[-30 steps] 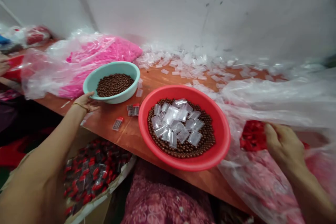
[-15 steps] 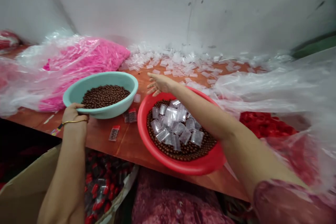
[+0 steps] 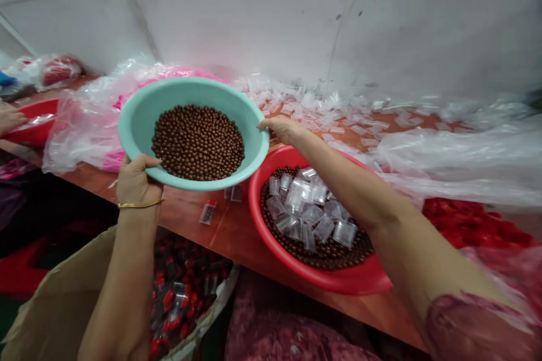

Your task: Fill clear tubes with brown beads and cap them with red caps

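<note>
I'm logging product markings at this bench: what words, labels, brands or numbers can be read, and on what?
No text can be read.
The teal bowl, held by the left hand and right hand, and the red bowl are plain.
The red-capped packets in the carton are too blurred to show any print.

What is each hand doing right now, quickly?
Left hand: closed on the rim of the round turquoise plastic bowl.
Right hand: gripping the same bowl's opposite rim.
</note>
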Demonstrator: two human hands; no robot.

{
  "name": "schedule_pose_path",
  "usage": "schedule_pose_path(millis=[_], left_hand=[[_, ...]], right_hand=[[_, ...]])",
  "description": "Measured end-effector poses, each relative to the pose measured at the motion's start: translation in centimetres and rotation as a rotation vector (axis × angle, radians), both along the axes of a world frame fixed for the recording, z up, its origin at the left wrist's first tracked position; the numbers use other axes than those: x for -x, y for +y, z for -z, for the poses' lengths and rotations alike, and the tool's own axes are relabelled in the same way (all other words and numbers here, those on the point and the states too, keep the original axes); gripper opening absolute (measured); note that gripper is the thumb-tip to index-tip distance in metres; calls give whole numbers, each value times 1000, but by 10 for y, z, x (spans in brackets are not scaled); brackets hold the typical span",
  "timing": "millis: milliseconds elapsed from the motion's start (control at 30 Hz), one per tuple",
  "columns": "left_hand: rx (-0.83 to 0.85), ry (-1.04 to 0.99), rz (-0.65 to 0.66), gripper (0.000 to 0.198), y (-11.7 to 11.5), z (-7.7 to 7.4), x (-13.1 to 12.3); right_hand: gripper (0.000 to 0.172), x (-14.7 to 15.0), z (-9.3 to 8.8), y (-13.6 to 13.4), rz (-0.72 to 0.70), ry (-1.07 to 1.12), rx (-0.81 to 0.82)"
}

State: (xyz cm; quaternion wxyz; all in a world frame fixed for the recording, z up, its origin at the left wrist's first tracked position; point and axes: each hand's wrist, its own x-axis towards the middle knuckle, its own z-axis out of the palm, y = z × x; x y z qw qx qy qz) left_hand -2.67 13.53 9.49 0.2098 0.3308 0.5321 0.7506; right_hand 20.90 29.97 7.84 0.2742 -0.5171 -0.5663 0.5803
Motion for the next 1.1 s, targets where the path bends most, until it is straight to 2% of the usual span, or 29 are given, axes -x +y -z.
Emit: schedule_pose_path(millis=[67,133,200,267,367,567,800,1100], left_hand=[[-31,-97,-46,27,-1,-19,-22],[-86,-98,-60,28,1,-34,-44],[-129,-57,-35,27,5,-44,-62],[-147,-24,-8,26,12,-49,-76],[-132,13,31,25,23,-45,-94],[-185,192,136,23,29,-28,-123],[-277,502,190,16,16,-17,-132],[-303,815,152,20,-9,-2,-150]], right_hand=[[2,-21,-11,-7,5,-27,5],[3,-41,-20,-15,2,-60,-8],[6,-60,-24,-23,5,-83,-33],[7,-78,-24,-29,27,-109,-56],[4,-104,-16,-35,94,-136,-69],[6,-142,12,-58,170,-5,-43],[5,-153,28,-80,197,34,42],[14,-159,49,-77,270,-5,3]])
